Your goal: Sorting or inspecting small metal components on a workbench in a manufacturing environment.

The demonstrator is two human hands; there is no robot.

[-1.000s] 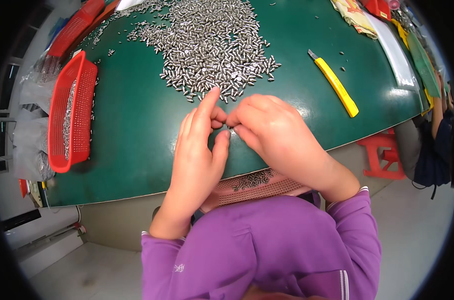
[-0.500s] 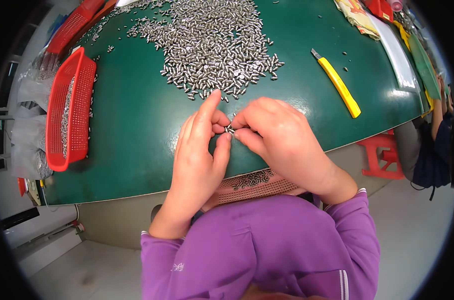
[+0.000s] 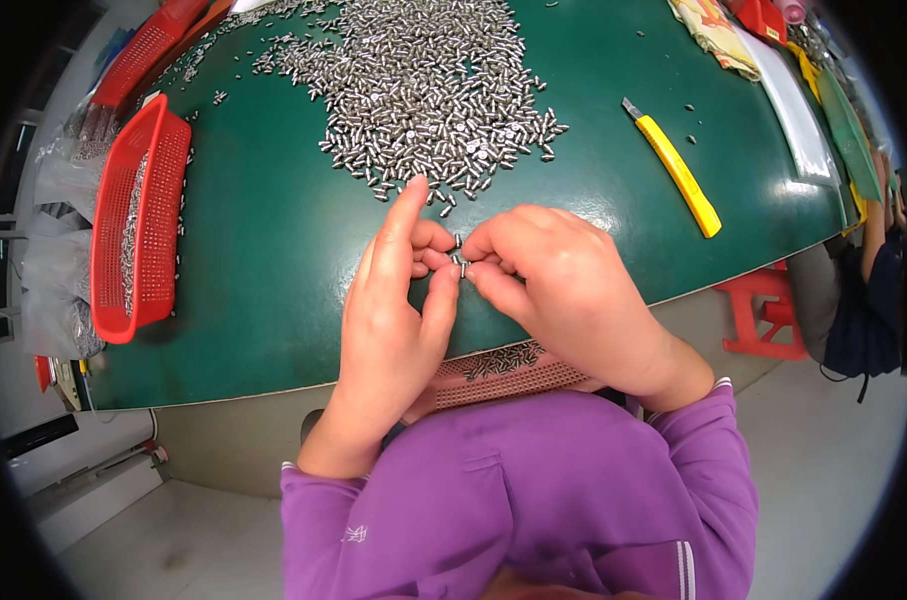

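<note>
Small shiny metal pieces [image 3: 461, 262], short and pointed like pins, sit between the fingertips of both hands just above or on the green table. My left hand [image 3: 386, 290] stretches its index finger toward the pile, while its thumb and other fingers curl around several of these pieces. From the right, the closed thumb and fingers of my right hand [image 3: 564, 270] pinch at the same pieces; part of them is hidden behind the fingers. A large pile of the same metal pieces [image 3: 424, 90] spreads over the table beyond my hands, a few lying loose at its near edge.
At the left stands a red perforated basket [image 3: 164, 230] holding metal pieces. A yellow utility knife [image 3: 679, 175] lies at the right, blade out. Below the table's front edge, a pink basket [image 3: 504, 378] with metal pieces rests by my lap. A red stool [image 3: 764, 312] stands on the floor at right.
My left hand has shifted slightly left and nearer to me. A loose metal piece now lies a little nearer, below the pile's edge. The pieces between my fingertips have shifted.
</note>
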